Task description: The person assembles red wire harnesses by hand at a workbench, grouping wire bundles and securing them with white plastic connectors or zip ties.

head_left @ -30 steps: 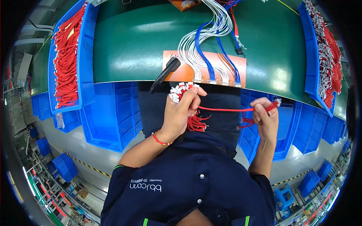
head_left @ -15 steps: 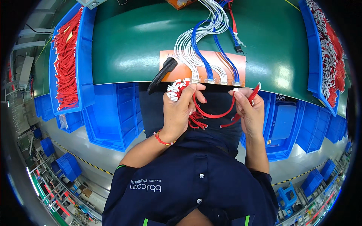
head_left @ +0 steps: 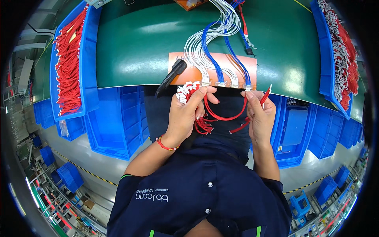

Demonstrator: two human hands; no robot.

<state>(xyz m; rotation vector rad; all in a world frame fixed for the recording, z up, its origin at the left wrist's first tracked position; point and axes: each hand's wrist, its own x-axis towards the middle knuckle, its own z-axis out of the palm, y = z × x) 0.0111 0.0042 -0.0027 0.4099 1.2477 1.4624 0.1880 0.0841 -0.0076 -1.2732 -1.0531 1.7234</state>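
Gripping a bundle of red wires tipped with small white connectors, the left hand keeps its fingers closed around the bunch at the near edge of a green workbench, while the right hand pinches one thin red wire whose slack sags in a curve between both hands, running left to right, its free end pointing up and away. Glossy white and blue leads fan across an orange board; blue plastic bins hold more red wire
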